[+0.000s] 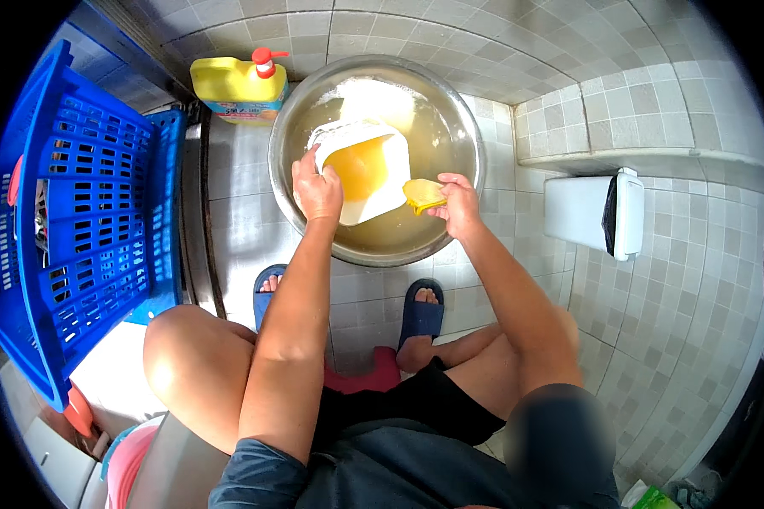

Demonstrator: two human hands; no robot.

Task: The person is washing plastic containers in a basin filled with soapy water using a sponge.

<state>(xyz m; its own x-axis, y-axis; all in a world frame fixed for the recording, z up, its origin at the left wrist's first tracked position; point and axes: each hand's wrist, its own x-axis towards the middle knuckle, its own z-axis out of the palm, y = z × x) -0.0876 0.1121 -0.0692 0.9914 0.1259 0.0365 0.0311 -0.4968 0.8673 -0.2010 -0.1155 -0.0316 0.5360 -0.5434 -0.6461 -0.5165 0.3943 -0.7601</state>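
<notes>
My left hand (318, 189) grips the left rim of a white plastic container (397, 167), which is tilted over the water. Yellowish liquid (361, 170) lies inside it. In my right hand (459, 205) is a folded yellow cloth or sponge (425, 194), held just right of the container and apart from it. Both hands are above a wide stainless steel basin (281, 184) of cloudy water (442, 130), which stands on the tiled floor between my feet and the wall. Some foam floats near the basin's far side.
A yellow bottle with a red pump (239, 83) stands behind the basin at left. Tall blue plastic baskets (102, 210) rise close on my left. At right is a white bin (579, 207) with a black liner. A red stool (363, 375) shows beneath me.
</notes>
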